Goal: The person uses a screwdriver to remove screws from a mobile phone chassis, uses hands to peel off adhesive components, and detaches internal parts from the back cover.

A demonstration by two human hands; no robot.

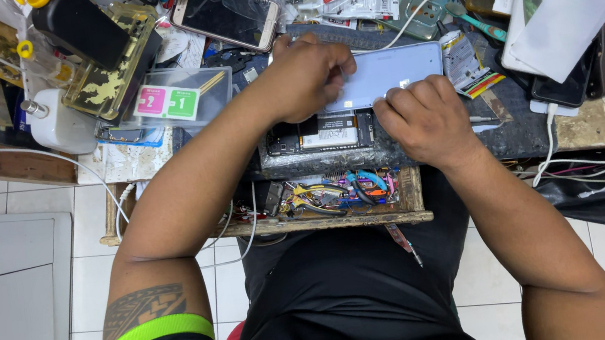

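Cluttered workbench (524,134): pale blue phone cover (392,72) gripped between left hand (308,76) and right hand (427,118).

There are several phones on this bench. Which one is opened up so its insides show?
The phone lying just below both hands: its back is off, exposing battery and circuit board. The phone at the top lies closed, dark screen up.

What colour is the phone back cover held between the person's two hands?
Pale lilac-blue; the phone back cover shows best in the head view.
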